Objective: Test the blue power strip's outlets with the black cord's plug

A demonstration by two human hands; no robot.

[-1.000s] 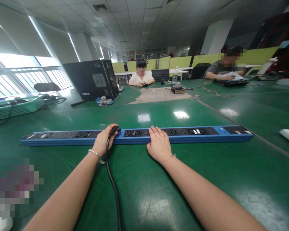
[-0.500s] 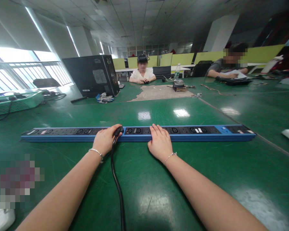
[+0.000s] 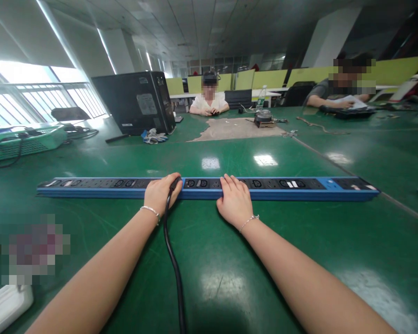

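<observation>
A long blue power strip point(image 3: 209, 194) with black sockets lies across the green table. My left hand point(image 3: 160, 194) is closed on the black plug point(image 3: 175, 183) of a cable, at the strip left of its middle. From the plug the black cable point(image 3: 174, 264) runs down toward the near edge of the view. My right hand point(image 3: 234, 198) rests on the strip right of the plug, its fingers over the top face and its thumb at the near side. The plug's front end is hidden, so how far it sits in a socket cannot be told.
Beyond the strip stand a black computer case point(image 3: 125, 104), gloves point(image 3: 154, 136), a bottle point(image 3: 261, 99) and a brown sheet point(image 3: 230, 129). A green basket point(image 3: 38, 144) with cables is at left, a white object point(image 3: 9, 301) at lower left. Two people sit across the table.
The view has shifted slightly, so the strip and both hands appear a little further right and higher. My left hand covers more of the plug.
</observation>
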